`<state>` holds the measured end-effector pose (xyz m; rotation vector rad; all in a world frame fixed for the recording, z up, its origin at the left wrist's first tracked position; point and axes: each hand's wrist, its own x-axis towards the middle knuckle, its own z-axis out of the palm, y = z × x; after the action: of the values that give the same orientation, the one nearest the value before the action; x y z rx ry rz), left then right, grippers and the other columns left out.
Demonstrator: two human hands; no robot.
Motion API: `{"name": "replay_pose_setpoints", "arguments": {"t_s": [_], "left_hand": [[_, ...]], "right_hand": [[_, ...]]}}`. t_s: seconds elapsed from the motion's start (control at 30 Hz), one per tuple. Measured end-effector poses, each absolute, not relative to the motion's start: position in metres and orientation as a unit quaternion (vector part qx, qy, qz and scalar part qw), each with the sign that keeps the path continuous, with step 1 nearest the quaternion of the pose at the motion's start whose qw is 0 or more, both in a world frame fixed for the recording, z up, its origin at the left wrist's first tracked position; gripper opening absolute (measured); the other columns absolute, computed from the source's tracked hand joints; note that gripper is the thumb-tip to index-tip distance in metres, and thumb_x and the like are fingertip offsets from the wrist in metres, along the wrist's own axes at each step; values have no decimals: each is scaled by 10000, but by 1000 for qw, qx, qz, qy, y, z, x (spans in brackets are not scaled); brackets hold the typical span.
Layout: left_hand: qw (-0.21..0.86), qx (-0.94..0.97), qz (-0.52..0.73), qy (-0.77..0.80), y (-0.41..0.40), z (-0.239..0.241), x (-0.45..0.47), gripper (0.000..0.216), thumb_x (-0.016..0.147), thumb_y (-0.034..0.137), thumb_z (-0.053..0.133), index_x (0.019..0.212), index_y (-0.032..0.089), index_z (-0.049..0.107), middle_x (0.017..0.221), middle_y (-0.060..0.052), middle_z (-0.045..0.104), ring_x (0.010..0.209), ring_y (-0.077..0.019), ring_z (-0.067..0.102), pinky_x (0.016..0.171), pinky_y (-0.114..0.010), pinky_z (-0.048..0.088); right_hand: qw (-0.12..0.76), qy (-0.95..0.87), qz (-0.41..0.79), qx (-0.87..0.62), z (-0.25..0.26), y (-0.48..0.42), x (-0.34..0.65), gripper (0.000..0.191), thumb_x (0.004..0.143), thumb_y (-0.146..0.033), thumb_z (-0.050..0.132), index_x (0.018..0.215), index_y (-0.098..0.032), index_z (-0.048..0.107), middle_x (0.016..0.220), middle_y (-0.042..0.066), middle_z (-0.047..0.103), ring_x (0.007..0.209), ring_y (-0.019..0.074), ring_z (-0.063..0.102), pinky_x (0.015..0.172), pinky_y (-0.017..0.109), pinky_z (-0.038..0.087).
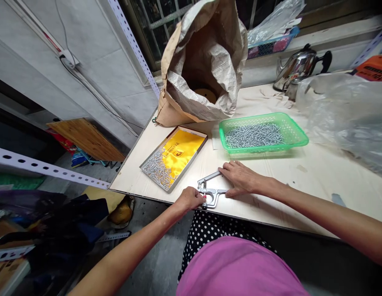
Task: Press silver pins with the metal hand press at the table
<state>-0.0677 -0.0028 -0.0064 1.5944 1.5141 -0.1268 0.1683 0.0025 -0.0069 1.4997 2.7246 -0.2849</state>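
A silver spring-loaded hand plier lies on the table's front edge, its two handles spread apart. My right hand is around the handle ends, fingers on the upper lever and thumb by the lower one. My left hand is closed at the plier's jaw, fingertips pinched together beside a small red part; what they hold is too small to make out. Left of the plier sits a shallow tray lined with yellow cloth, small metal pins heaped in its near end. A green plastic basket holds many similar metal pieces.
Behind the tray stands a large open paper sack. A steel kettle is at the back right, with clear plastic bags in front of it. The table ends just before my body; a perforated metal rail runs along the left.
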Motion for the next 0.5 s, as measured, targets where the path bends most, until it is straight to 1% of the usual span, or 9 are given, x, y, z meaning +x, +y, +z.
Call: {"name": "replay_pose_setpoints", "arguments": {"t_s": [0.1, 0.17, 0.2, 0.27, 0.33, 0.37, 0.4, 0.5], "left_hand": [[434, 654, -59, 617, -7, -4, -69, 282, 756, 313, 640, 532, 154, 577, 465, 49, 467, 504, -106, 430, 527, -243, 293], [390, 684, -66, 614, -14, 1, -70, 288, 797, 329, 631, 575, 147, 605, 520, 29, 506, 560, -128, 483, 555, -249, 323], [348, 709, -56, 610, -19, 4, -70, 274, 826, 331, 614, 627, 143, 629, 588, 9, 551, 617, -144, 520, 587, -255, 350], [243, 773, -13, 587, -29, 11, -66, 225, 884, 311, 566, 782, 138, 667, 803, -46, 632, 796, -187, 573, 700, -280, 409], [157, 827, 15, 540, -37, 16, -55, 184, 897, 291, 570, 952, 140, 661, 1018, -91, 635, 971, -227, 558, 823, -321, 431], [136, 848, 12, 512, -38, 17, -47, 217, 883, 297, 602, 1022, 137, 644, 1087, -105, 623, 1025, -244, 540, 865, -339, 433], [128, 864, 1, 486, -37, 16, -39, 298, 854, 314, 649, 1087, 129, 622, 1138, -117, 611, 1064, -259, 525, 895, -355, 434], [122, 895, -7, 429, -24, 5, -17, 608, 791, 350, 731, 1286, 90, 493, 1305, -151, 538, 1183, -289, 463, 995, -388, 401]], "right_hand": [[5, 873, -100, 477, -5, -2, 166, 575, 693, -455, 787, 1117, -110, 609, 1072, 139, 577, 980, 293, 527, 868, 394, 413], [2, 872, -106, 478, -4, -5, 166, 496, 729, -424, 772, 1079, -109, 617, 1047, 133, 578, 959, 281, 528, 835, 376, 421], [0, 870, -109, 480, -4, -7, 165, 472, 741, -411, 766, 1070, -107, 617, 1042, 133, 577, 953, 277, 528, 820, 370, 424], [-3, 868, -114, 483, -5, -9, 165, 443, 753, -389, 760, 1062, -106, 614, 1039, 132, 574, 950, 276, 524, 800, 363, 429], [-12, 872, -113, 477, -8, -11, 165, 424, 758, -367, 752, 1061, -107, 609, 1036, 132, 572, 956, 281, 518, 801, 365, 431], [-19, 875, -109, 472, -10, -12, 165, 418, 759, -352, 747, 1066, -107, 605, 1037, 133, 571, 962, 284, 515, 808, 369, 431], [-28, 878, -104, 466, -13, -12, 165, 413, 758, -334, 741, 1073, -106, 601, 1037, 136, 572, 966, 287, 513, 816, 374, 433], [-57, 887, -83, 452, -26, -13, 168, 376, 749, -283, 718, 1059, -108, 598, 1010, 138, 577, 942, 286, 518, 818, 391, 447]]}}
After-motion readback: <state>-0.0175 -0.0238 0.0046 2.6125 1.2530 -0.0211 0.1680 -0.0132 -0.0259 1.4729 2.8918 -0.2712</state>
